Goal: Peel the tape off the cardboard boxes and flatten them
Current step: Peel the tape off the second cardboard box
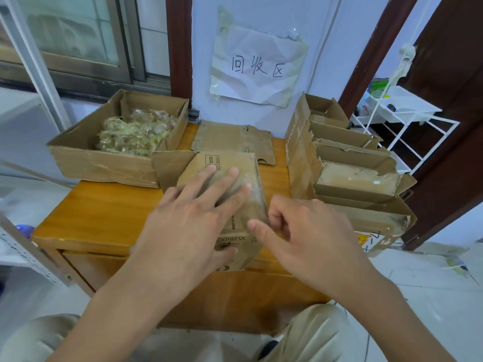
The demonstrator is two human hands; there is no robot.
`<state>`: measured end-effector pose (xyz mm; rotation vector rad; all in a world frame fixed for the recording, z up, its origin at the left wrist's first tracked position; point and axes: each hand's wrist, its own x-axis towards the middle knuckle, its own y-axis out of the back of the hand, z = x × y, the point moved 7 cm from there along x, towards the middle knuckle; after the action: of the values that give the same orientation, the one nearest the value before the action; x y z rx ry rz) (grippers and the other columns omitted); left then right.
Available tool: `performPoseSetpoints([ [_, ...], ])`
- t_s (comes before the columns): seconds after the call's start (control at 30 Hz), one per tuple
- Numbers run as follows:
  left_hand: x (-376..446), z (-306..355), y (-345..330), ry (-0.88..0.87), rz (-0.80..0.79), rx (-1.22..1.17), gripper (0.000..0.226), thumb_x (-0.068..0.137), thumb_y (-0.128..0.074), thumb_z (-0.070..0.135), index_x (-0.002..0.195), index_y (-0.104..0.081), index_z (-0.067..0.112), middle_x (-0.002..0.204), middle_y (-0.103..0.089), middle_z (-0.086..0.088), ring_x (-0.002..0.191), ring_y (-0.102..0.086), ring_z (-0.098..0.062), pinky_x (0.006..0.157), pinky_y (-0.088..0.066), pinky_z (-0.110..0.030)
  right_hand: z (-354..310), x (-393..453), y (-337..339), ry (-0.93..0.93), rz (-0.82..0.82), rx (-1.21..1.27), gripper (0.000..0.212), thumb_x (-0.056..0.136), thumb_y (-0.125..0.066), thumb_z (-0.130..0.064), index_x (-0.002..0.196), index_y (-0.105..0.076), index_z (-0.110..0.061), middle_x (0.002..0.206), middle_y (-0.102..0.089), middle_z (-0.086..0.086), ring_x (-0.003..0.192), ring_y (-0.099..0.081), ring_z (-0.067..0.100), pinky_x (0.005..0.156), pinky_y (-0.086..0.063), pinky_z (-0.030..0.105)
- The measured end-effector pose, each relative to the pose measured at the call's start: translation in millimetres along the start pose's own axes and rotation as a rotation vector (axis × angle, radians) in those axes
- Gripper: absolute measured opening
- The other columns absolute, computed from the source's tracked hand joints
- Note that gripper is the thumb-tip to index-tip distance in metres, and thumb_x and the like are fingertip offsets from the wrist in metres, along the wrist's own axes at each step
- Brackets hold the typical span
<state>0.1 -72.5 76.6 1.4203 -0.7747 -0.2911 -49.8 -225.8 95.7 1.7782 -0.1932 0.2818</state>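
Cardboard box (232, 165) under left-hand fingers (209, 178)

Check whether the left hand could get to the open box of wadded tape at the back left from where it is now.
Probably yes. The left hand lies flat on the EXPRESS box, holding nothing, and the box of wadded tape stands open-topped just beyond it with nothing between.

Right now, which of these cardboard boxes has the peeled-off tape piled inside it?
The open box at the back left of the wooden table: crumpled tape fills it. The box under the hands is closed, and those on the right show only cardboard.
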Motion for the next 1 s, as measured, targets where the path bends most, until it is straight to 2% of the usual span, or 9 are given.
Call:
performPoseSetpoints([
  [0.2,-0.7,-2.6,0.2,0.012,0.015,-0.009,0.109,0.056,-0.086,0.069,0.152,-0.051,0.031,0.161,-0.046,0.003,0.147,-0.044,-0.026,0.098,-0.054,-0.05,4.0,11.4,-1.4,0.058,-0.103,0.122,0.039,0.102,-0.049,-0.04,0.07,-0.051,-0.019,0.053,-0.051,-0.002,0.055,-0.053,0.015,0.052,-0.036,0.033],
  [0.27,-0.9,-3.3,-0.2,0.039,0.004,-0.034,0.11,0.054,-0.084,0.072,0.151,-0.051,0.034,0.16,-0.047,0.006,0.146,-0.045,-0.022,0.1,-0.053,-0.049,12.6,7.8,-8.1,-0.027,-0.087,0.44,0.041,0.105,-0.055,-0.025,0.066,-0.05,-0.019,0.052,-0.057,0.003,0.049,-0.058,0.01,0.052,-0.04,0.03],
  [0.33,-1.8,-1.2,-2.6,0.058,-0.012,-0.059,0.11,0.051,-0.084,0.074,0.15,-0.053,0.035,0.158,-0.048,0.008,0.145,-0.046,-0.021,0.1,-0.052,-0.049,19.2,-3.1,-22.7,-0.163,-0.041,0.8,0.044,0.108,-0.054,-0.017,0.064,-0.051,-0.021,0.052,-0.058,0.006,0.051,-0.064,0.016,0.054,-0.046,0.025],
  [0.4,-2.1,2.8,-5.7,0.057,-0.022,-0.061,0.113,0.047,-0.086,0.074,0.148,-0.054,0.036,0.157,-0.049,0.008,0.144,-0.048,-0.02,0.101,-0.052,-0.048,22.7,-16.1,-35.8,-0.248,0.064,0.934,0.044,0.108,-0.053,-0.016,0.064,-0.053,-0.016,0.052,-0.056,0.005,0.051,-0.061,0.02,0.054,-0.049,0.032],
  [0.5,-2.2,6.0,-5.5,0.051,-0.014,-0.054,0.114,0.042,-0.09,0.072,0.145,-0.059,0.034,0.155,-0.052,0.007,0.141,-0.051,-0.022,0.096,-0.055,-0.047,22.9,-21.1,-35.5,-0.268,0.147,0.884,0.041,0.105,-0.056,-0.027,0.066,-0.052,-0.013,0.051,-0.055,0.003,0.05,-0.06,0.017,0.057,-0.052,0.047],
  [0.63,-3.6,9.6,-2.7,0.046,0.005,-0.054,0.113,0.043,-0.093,0.069,0.143,-0.061,0.029,0.154,-0.054,0.004,0.141,-0.052,-0.026,0.092,-0.057,-0.05,11.7,0.9,-11.9,-0.15,0.083,0.504,0.049,0.092,-0.051,-0.064,0.066,-0.048,-0.022,0.055,-0.055,-0.001,0.053,-0.058,0.015,0.056,-0.051,0.043],
  [0.77,-4.0,8.8,-2.6,0.051,-0.002,-0.058,0.114,0.043,-0.093,0.07,0.144,-0.061,0.027,0.154,-0.054,0.004,0.141,-0.052,-0.026,0.092,-0.057,-0.049,4.3,24.7,-1.7,-0.06,-0.092,0.07,0.043,0.098,-0.056,-0.049,0.068,-0.051,-0.018,0.057,-0.055,-0.003,0.057,-0.054,0.013,0.056,-0.046,0.036],
  [0.87,-4.0,8.5,-2.1,0.044,-0.002,-0.052,0.11,0.05,-0.083,0.079,0.145,-0.059,0.029,0.155,-0.053,0.008,0.143,-0.05,-0.023,0.096,-0.055,-0.047,11.5,33.1,-0.4,-0.033,-0.289,0.189,0.041,0.102,-0.059,-0.03,0.067,-0.057,-0.01,0.053,-0.053,0.002,0.047,-0.046,0.01,0.052,-0.044,0.032],
  [1.0,-2.8,6.8,4.4,0.069,-0.01,-0.137,0.097,0.069,-0.037,0.09,0.15,-0.05,0.039,0.161,-0.041,0.018,0.151,-0.036,-0.014,0.107,-0.047,-0.047,21.7,29.3,-13.6,-0.146,-0.324,0.641,0.039,0.106,-0.055,-0.017,0.069,-0.056,-0.005,0.051,-0.052,-0.001,0.042,-0.044,0.011,0.044,-0.035,0.02],
])
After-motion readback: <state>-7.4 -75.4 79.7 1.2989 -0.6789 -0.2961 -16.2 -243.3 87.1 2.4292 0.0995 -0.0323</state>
